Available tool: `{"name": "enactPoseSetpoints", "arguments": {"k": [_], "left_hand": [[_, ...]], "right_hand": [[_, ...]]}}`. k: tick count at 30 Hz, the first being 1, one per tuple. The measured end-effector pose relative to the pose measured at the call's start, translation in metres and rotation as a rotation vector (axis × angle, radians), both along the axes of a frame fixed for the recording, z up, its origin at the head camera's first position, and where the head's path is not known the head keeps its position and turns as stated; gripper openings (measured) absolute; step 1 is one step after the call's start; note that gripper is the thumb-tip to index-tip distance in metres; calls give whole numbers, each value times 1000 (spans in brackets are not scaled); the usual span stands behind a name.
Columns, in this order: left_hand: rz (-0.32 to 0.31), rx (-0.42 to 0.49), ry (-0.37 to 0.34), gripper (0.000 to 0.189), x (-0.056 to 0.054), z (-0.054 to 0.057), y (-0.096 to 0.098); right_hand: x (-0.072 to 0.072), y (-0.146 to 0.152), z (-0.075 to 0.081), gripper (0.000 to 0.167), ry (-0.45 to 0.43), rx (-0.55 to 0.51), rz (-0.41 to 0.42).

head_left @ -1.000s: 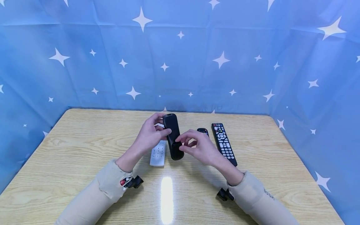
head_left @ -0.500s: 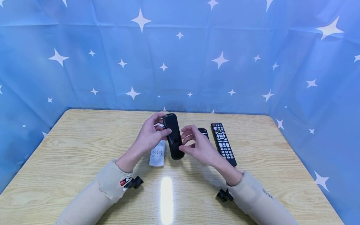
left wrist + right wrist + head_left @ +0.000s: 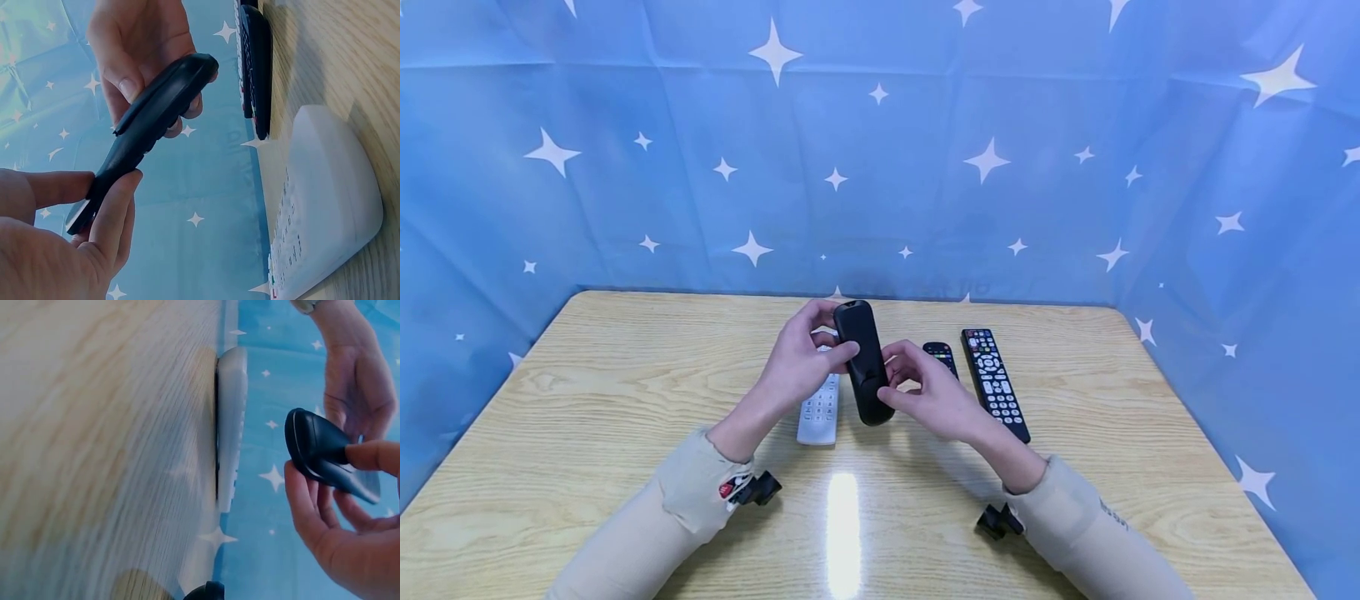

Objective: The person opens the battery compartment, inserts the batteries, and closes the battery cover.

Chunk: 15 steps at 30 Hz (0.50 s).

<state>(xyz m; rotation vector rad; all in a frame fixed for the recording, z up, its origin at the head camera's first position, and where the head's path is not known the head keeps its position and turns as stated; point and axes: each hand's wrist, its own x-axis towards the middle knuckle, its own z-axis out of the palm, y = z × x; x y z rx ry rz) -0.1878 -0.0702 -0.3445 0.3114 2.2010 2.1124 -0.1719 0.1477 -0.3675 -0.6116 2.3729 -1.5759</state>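
A black remote control (image 3: pixel 867 375) is held up off the table, its plain back toward the head camera. My left hand (image 3: pixel 799 360) pinches its far end, thumb on the back and fingers beneath, clearest in the left wrist view. At the near end my right hand (image 3: pixel 934 402) grips it, thumb (image 3: pixel 369 455) pressed on the back and fingers curled under the button side. In the left wrist view the battery cover (image 3: pixel 145 103) on the back stands slightly proud, its edge showing beside the right thumb. Below the left hand lies a white remote control (image 3: pixel 818 417), partly hidden.
Right of the hands, a long black remote control (image 3: pixel 996 379) lies buttons up. Beside it is a smaller black remote (image 3: pixel 942 353), partly covered by the right hand. The wooden table (image 3: pixel 625 400) ends at a blue star-patterned curtain (image 3: pixel 880 208).
The right fingertips have left the remote's back and gone round to its right side and underside, while the right thumb stays at the near end. My left hand keeps its hold almost unmoved.
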Motion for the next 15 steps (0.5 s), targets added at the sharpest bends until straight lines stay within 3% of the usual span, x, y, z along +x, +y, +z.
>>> {"name": "enactPoseSetpoints", "arguments": {"k": [15], "left_hand": [[17, 21, -6, 40, 0, -2, 2]], "right_hand": [[0, -1, -4, 38, 40, 4, -20]]}}
